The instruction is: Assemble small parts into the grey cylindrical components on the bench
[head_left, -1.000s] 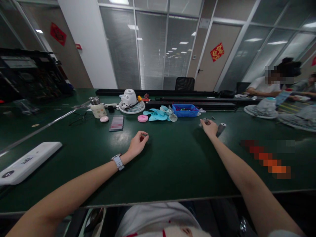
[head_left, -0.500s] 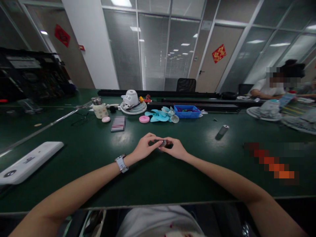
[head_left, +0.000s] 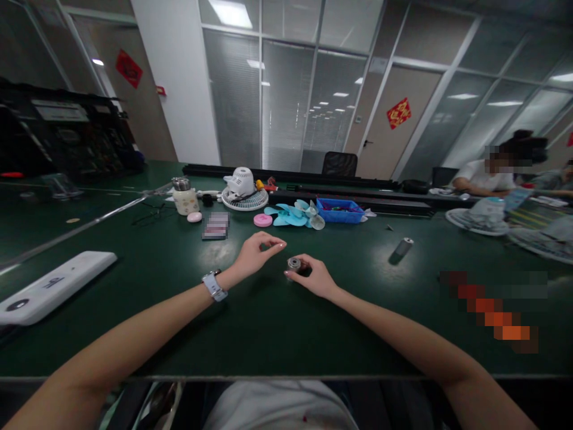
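My right hand [head_left: 312, 275] rests on the green table [head_left: 286, 322] with its fingers curled round a small round metal part [head_left: 294, 263]. My left hand [head_left: 257, 252], a watch on its wrist, hovers just left of that part with thumb and fingertips pinched together; whatever they hold is too small to make out. A grey metal cylinder [head_left: 403, 246] lies on the table to the right, apart from both hands.
At the back stand a white fan housing on its grille [head_left: 243, 190], light blue fan blades [head_left: 293, 215], a blue tray [head_left: 340, 210], a pink disc [head_left: 262, 220] and a cup [head_left: 185, 199]. A white flat device [head_left: 49, 286] lies at the left. Another person sits at the far right.
My right hand came back from beside the grey cylinder to the middle with the small metal part. Both hands met on it, then my left hand drew slightly away.
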Demonstrator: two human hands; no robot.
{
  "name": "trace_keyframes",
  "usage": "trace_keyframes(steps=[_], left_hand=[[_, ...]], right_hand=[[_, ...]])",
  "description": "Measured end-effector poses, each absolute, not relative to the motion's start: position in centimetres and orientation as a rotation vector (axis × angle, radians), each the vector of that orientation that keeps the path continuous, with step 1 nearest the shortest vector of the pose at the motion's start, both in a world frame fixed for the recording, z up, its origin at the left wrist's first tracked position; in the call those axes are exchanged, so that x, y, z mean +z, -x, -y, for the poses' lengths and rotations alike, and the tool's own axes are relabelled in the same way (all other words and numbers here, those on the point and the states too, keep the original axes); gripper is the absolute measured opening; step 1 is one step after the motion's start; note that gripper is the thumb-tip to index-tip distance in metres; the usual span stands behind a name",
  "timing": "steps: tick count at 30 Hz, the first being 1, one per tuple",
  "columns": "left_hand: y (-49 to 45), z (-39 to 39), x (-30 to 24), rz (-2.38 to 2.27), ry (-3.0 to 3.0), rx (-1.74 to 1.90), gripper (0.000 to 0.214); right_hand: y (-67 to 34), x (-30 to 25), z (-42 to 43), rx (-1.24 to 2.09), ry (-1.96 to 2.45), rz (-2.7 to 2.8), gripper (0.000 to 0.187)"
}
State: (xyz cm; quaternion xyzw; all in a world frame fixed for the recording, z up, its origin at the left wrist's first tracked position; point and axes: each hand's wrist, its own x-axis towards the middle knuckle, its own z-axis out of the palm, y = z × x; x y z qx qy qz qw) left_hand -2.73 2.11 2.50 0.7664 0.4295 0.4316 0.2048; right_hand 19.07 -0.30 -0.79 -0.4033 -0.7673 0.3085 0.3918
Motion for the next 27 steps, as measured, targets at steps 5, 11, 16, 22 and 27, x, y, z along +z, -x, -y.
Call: trace_keyframes(steps=[5,11,16,22,27], left_hand=[[4.0,-2.1,0.1,-1.238,-2.247,0.904,0.028],[3.4,-1.5,-1.2,-1.314,-2.282,0.825,0.034],[3.2,-2.1,-1.5,-1.447,-1.939,1.175,0.044],[3.2,-2.5,-2.0,-1.519,-1.714,1.324,0.031],[3.3,-2.6,-2.1,-1.504,-1.697,1.327,0.030]], right_hand=[[-19.7,-0.8,-0.5,0.797,1.055,1.833,0.038],[-28.8,0.2,-8.5,0.320,1.328,1.453,0.043],[-38.6,-0.5,-12.5,0.026,1.715,1.202,0.039],[-42.4,-2.3,-12.3,0.052,1.856,1.100,0.042],[-37.7,-0.4,-10.7,-0.331,1.767,1.098,0.078]])
